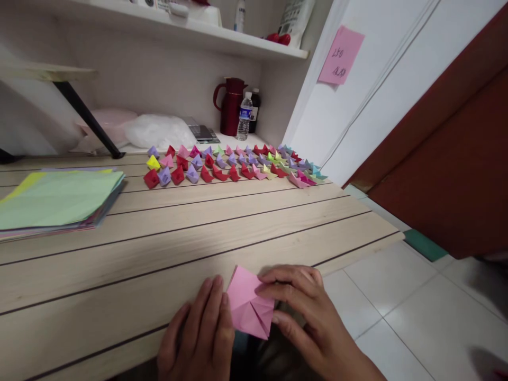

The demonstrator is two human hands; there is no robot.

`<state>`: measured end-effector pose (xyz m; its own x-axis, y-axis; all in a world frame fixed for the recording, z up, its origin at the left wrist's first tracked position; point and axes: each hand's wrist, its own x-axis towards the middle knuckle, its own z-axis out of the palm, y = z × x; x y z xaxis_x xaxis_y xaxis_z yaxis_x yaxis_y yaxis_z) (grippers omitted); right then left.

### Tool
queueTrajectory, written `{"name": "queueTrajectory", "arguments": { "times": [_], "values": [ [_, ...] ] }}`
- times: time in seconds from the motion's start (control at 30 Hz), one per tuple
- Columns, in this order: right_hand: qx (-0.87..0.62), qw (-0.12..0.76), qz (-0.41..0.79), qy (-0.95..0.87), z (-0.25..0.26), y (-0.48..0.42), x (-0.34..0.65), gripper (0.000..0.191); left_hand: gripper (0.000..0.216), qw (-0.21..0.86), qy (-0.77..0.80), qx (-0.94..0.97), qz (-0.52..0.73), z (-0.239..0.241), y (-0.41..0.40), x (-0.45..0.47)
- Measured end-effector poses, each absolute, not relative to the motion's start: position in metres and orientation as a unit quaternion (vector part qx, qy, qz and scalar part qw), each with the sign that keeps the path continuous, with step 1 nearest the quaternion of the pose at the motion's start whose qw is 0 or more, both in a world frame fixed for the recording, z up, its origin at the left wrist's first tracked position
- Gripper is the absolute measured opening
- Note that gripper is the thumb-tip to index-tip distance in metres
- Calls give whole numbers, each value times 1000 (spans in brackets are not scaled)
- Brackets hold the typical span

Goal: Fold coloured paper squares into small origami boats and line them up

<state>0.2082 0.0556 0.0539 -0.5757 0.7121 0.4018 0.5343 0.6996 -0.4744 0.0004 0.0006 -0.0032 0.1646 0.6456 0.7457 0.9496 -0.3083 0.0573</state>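
Note:
A small pink folded paper (248,304) is tilted at the near edge of the table, with creases and a pocket-like fold on its lower part. My left hand (200,328) is closed at its left edge, fingers close together and the fingertips against the paper. On the other side, my right hand (299,309) pinches the paper's right edge, two fingers on top and the thumb lower down. What the left hand has beneath the paper is hidden.
Rows of folded paper boats (234,173) in several colours stand along the table's back. At left lies a stack of coloured paper sheets (59,198). Behind are a dark red jug (231,106), a water bottle (245,117) and white plastic bags (159,131). The slatted table (166,227) ends at right above tiled floor.

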Motion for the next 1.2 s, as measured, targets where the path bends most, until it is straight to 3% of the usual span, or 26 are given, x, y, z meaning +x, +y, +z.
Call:
{"name": "queueTrajectory", "arguments": {
  "times": [0.27,0.43,0.6,0.93,1.2],
  "values": [
    [-366,271,199,-868,66,57,207,22,36,218,-550,-732,-338,-4,0,0],
    [-365,272,166,-875,65,58,207,21,35,206,-562,-721,-349,-3,-1,2],
    [-339,226,158,-900,66,60,212,54,37,190,-565,-722,-352,-2,-3,3],
    [-360,267,151,-881,65,58,204,21,36,209,-554,-731,-338,-3,-1,1],
    [-331,281,75,-898,46,61,207,31,33,211,-563,-716,-355,-3,0,4]
  ]
}}
